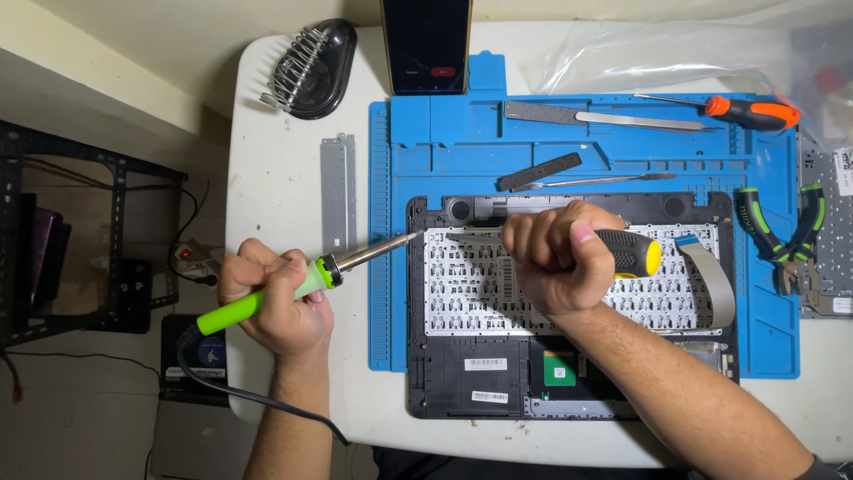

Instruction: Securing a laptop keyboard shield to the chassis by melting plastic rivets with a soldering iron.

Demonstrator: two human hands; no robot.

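**Keyboard panel still seated, two tools at its upper left corner**

On the blue work mat [764,347] we had the opened laptop case [462,382] lying face down, its inner side up, with the white back of the keyboard panel [462,293] exposed. Judging from how things lay, the opening-up was done: the case was bare, a flat ribbon cable [715,276] curled loose at the right, and a metal strip [338,191] sat aside on the white table [267,133]. The keyboard panel itself looked still seated in the case, so freeing it appeared to be what remained; we could not tell how many of its fixing points were already loosened.

Our left hand [277,302] was wrapped shut around the green handle of the soldering iron [293,289], its metal tip reaching to the panel's upper left corner. Our right hand [555,262] was closed in a fist around the black and yellow screwdriver [633,253], its shaft pointing left along the panel's top edge toward the iron's tip. Whether either tip actually touched the panel we could not make out.

Green-handled pliers [786,236], an orange screwdriver [751,113] and tweezers [613,117] lay unused on the mat.
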